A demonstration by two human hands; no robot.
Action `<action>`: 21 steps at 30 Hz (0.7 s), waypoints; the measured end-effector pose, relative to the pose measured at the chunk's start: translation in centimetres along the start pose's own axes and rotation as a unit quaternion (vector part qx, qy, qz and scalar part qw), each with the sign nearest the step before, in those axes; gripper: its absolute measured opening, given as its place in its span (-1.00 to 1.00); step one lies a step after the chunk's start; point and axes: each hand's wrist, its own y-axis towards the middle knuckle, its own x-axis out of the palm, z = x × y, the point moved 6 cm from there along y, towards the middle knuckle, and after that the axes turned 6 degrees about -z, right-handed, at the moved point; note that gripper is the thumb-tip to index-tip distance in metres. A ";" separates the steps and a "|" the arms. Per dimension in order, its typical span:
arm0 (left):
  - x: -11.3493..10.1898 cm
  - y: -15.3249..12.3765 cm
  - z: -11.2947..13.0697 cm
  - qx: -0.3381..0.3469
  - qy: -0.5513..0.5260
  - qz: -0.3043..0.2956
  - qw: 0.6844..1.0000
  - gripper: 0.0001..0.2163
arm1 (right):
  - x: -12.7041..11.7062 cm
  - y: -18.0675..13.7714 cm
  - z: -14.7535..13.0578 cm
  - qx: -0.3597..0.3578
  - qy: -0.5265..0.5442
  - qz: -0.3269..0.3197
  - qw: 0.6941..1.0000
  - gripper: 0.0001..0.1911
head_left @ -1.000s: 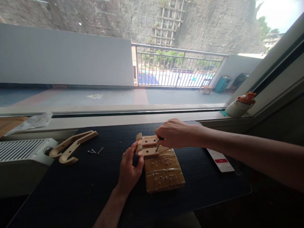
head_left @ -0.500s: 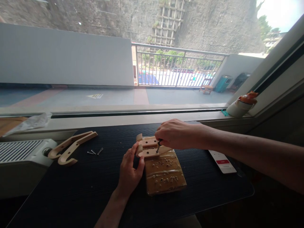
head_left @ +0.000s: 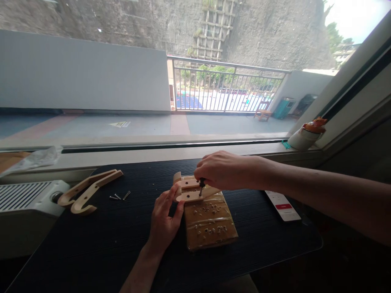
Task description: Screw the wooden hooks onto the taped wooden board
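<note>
My right hand (head_left: pixel 218 170) is closed around a small dark-handled screwdriver (head_left: pixel 201 186), its shaft pointing down. The screwdriver's tip meets a hole in the nearer wooden hook (head_left: pixel 191 197). A second wooden hook (head_left: pixel 191 183) lies alongside, just behind it, with dark holes along its face. Both rest on a brown, tape-wrapped block (head_left: pixel 210 221) pitted with small holes. At the hooks' rounded left ends, my left hand (head_left: pixel 165 213) grips the nearer one between thumb and fingers. My right hand and forearm hide the hooks' far right ends.
Two more wooden hooks (head_left: pixel 96 189) lie at the table's left edge, near several screws (head_left: pixel 121 195). A phone (head_left: pixel 283 206) lies under my right forearm. Behind the dark table (head_left: pixel 122 244) runs a windowsill with a white container (head_left: pixel 302 138); a radiator (head_left: pixel 30 197) stands left.
The whole view has shifted slightly. My right hand has turned a little about the screwdriver, showing more of its dark handle. My left hand keeps its grip.
</note>
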 end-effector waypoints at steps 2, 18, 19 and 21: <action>0.0 0.0 0.0 -0.001 -0.001 0.000 1.000 -0.52 | 0.2 0.1 0.1 0.003 0.006 0.002 1.000 -0.81; 0.0 0.0 0.1 -0.005 0.002 0.001 1.000 -0.52 | -0.4 -0.4 0.5 0.002 0.033 0.033 0.999 -0.78; 0.0 0.1 0.1 -0.004 0.002 0.002 1.000 -0.52 | -0.3 -0.4 0.6 0.004 0.031 0.032 0.999 -0.77; 0.0 0.1 0.1 -0.002 0.001 0.004 1.000 -0.51 | -0.2 -0.4 0.7 0.016 0.030 0.027 0.999 -0.75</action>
